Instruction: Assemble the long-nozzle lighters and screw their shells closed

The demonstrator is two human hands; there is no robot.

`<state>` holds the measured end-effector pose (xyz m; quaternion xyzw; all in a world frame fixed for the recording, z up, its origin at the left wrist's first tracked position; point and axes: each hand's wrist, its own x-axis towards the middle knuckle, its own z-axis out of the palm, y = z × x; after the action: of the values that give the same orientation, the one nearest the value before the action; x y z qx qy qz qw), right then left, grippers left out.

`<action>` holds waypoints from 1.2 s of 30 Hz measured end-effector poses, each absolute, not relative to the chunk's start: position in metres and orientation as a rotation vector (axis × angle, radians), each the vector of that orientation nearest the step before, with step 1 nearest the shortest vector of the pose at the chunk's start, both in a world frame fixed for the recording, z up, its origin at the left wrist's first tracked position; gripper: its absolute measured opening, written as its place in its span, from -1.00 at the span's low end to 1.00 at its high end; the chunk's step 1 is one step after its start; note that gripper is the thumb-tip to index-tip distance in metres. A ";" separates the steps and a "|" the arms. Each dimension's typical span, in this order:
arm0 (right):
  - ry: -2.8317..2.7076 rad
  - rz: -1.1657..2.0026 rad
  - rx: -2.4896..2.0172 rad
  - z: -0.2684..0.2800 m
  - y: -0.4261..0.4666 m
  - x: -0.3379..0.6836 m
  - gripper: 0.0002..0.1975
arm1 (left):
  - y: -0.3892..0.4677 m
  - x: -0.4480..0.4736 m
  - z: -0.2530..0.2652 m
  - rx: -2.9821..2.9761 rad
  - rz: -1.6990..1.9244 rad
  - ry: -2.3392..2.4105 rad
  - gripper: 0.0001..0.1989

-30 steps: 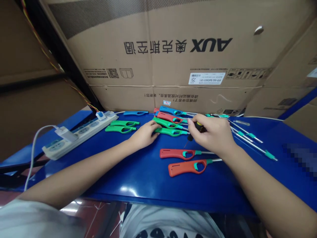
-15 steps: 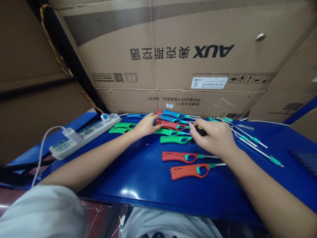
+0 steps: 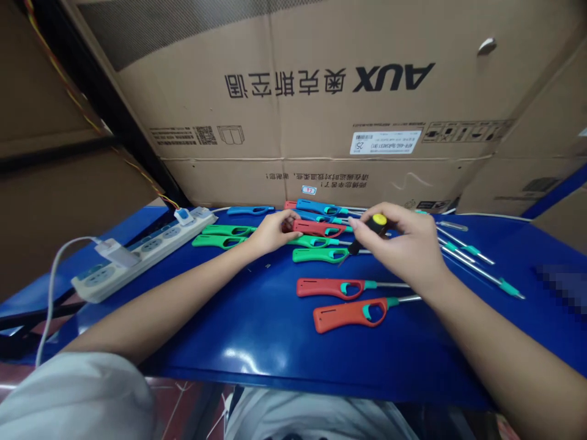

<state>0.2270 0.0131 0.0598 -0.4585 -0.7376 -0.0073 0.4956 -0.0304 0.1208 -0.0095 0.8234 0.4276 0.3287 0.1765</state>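
My left hand (image 3: 274, 233) is closed on the rear end of a red gas lighter (image 3: 323, 228) with a teal trigger. My right hand (image 3: 408, 241) grips a screwdriver (image 3: 378, 221) with a black and yellow handle, its shaft slanting down to the left over the lighters. Just below the held one lie a green lighter (image 3: 314, 241) and another green lighter (image 3: 316, 255). Behind it is a blue lighter (image 3: 314, 206). Nearer me rest a red lighter (image 3: 321, 288) and an orange-red lighter (image 3: 342, 317), pointing right.
Left of my hand lie green lighter pieces (image 3: 215, 242) and a blue one (image 3: 247, 211). A white power strip (image 3: 151, 252) runs along the left. Metal rods with teal ends (image 3: 477, 271) lie at right. A cardboard sheet (image 3: 298, 134) stands behind the blue table (image 3: 247, 324).
The screwdriver has tipped so its yellow end shows and its shaft points down left. My left fingers have closed round the red lighter's end. The view has shifted slightly.
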 end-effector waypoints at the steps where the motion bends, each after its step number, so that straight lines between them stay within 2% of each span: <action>1: -1.718 0.071 -1.108 0.061 0.014 0.227 -0.75 | 0.120 -0.031 -0.010 2.325 0.936 1.198 -0.75; 7: -1.651 0.574 -0.988 0.068 0.025 0.234 -0.53 | 0.119 -0.032 -0.016 2.269 0.970 1.154 -0.74; 10: -1.867 0.953 -1.019 0.072 0.028 0.233 -0.55 | 0.120 -0.031 -0.019 2.280 0.970 1.151 -0.72; 12: -2.016 1.031 -1.056 0.075 0.029 0.229 -0.56 | 0.120 -0.032 -0.018 2.324 0.958 1.161 -0.71; 15: -2.246 0.724 -1.088 0.074 0.031 0.224 -0.60 | 0.121 -0.037 -0.012 2.397 0.868 1.205 -0.61; 17: -2.487 0.536 -1.112 0.067 0.032 0.222 -0.69 | 0.120 -0.043 -0.005 2.444 0.752 1.267 -0.52; 21: -2.938 0.428 -1.185 0.046 0.029 0.222 -0.74 | 0.109 -0.058 0.006 2.400 0.658 1.404 -0.48; 26: -2.937 0.460 -1.218 0.029 0.027 0.220 -0.80 | 0.096 -0.068 0.000 2.296 0.635 1.408 -0.57; 32: -2.855 0.487 -1.164 0.028 0.035 0.220 -0.77 | 0.099 -0.062 -0.014 2.111 0.735 1.377 -0.64; 36: -2.672 0.243 -1.305 0.026 0.055 0.220 -0.78 | 0.100 -0.058 -0.021 1.952 0.806 1.347 -0.64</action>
<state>0.2199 0.0548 0.0259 -0.4360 -0.8928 0.0811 0.0789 -0.0577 0.0996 -0.0211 0.7400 0.5109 0.3054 0.3131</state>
